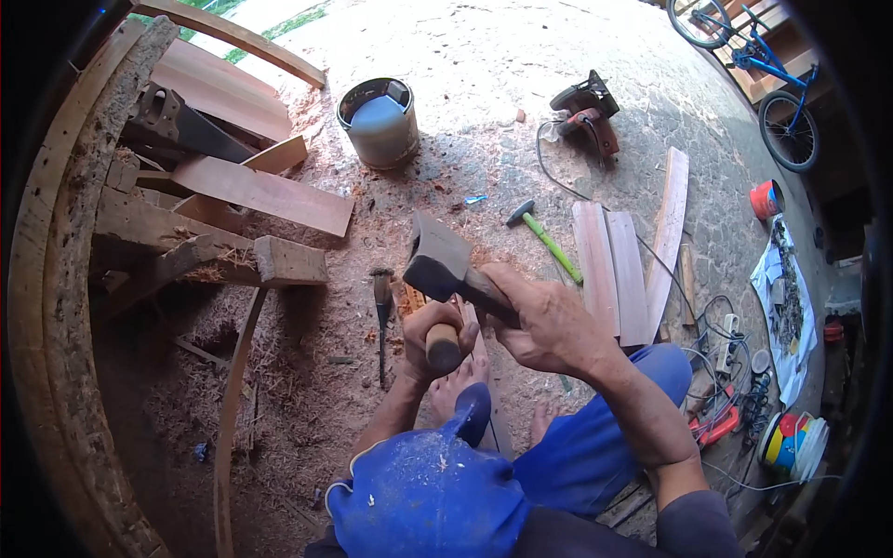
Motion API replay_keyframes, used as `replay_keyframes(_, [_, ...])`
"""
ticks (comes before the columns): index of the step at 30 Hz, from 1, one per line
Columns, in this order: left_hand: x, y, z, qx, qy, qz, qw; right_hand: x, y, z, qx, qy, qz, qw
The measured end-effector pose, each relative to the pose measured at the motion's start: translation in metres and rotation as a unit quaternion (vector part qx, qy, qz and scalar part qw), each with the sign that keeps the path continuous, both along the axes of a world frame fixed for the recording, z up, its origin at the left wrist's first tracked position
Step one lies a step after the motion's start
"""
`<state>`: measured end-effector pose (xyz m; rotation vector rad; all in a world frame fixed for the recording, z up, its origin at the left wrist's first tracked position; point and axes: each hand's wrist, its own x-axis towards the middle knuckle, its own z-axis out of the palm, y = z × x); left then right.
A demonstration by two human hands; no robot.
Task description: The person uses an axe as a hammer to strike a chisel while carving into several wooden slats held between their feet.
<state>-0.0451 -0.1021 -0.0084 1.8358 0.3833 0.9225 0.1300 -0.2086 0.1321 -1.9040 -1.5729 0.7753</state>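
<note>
My right hand (549,316) grips the dark wooden handle of a hatchet (437,251), whose broad, flat metal head is raised just above my left hand. My left hand (419,330) is closed round a round wooden tool handle (442,349) with a dark end; its working end is mostly hidden. A narrow wooden strip (476,339) lies beneath, beside my bare foot (451,386). A dark slim tool with a worn top (381,307) lies left of my hands, and a green-handled hammer (549,246) lies ahead to the right.
A timber frame (293,260) with boards and a saw (177,126) fills the left. A bucket (381,139), red power tool (595,130) and planks (633,270) lie ahead. Cables (721,353), a white cloth (781,298), cans (767,200) and a blue bicycle (763,65) line the right.
</note>
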Motion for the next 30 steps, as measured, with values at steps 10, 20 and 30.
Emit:
replay_keyframes(10, [0.066, 0.084, 0.072, -0.042, -0.022, 0.017, 0.999, 0.006, -0.063, -0.072, -0.001, 0.343, -0.289, 0.894])
replay_keyframes(20, [0.087, 0.079, 0.03, -0.072, -0.007, 0.049, 0.996, 0.008, -0.066, -0.069, 0.023, 0.388, -0.301, 0.871])
replay_keyframes(30, [0.077, 0.083, 0.011, -0.037, 0.022, 0.059, 0.997, 0.001, -0.06, -0.069, -0.012, 0.352, -0.279, 0.893])
